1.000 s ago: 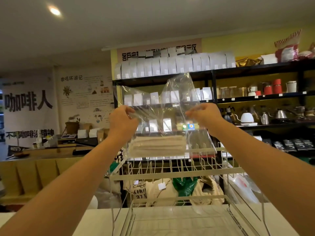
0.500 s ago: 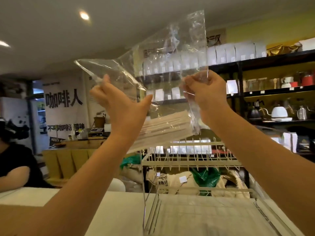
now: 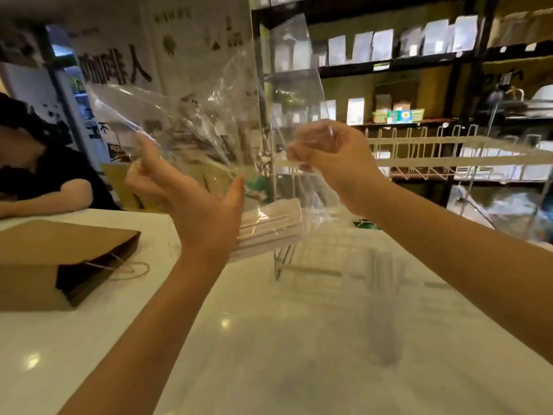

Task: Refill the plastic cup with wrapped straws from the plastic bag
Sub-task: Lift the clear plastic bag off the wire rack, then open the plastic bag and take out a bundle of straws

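Note:
I hold a clear plastic bag (image 3: 227,115) up in front of me over the white counter. My left hand (image 3: 191,202) grips its left side and my right hand (image 3: 332,163) pinches its right edge. A bundle of paper-wrapped straws (image 3: 269,226) lies across the bottom of the bag, just right of my left palm. A clear plastic cup (image 3: 383,307) shows as a blurred shape on the counter below my right forearm; its contents cannot be made out.
A brown paper bag (image 3: 51,259) lies on its side at the counter's left. A person in black (image 3: 39,175) leans on the counter's far left. A white wire rack (image 3: 449,157) stands behind the bag, with dark shelves (image 3: 419,61) beyond.
The view has dropped from the shelves toward the counter. Both hands and the bag have come down lower, and the paper bag and the cup are now in sight.

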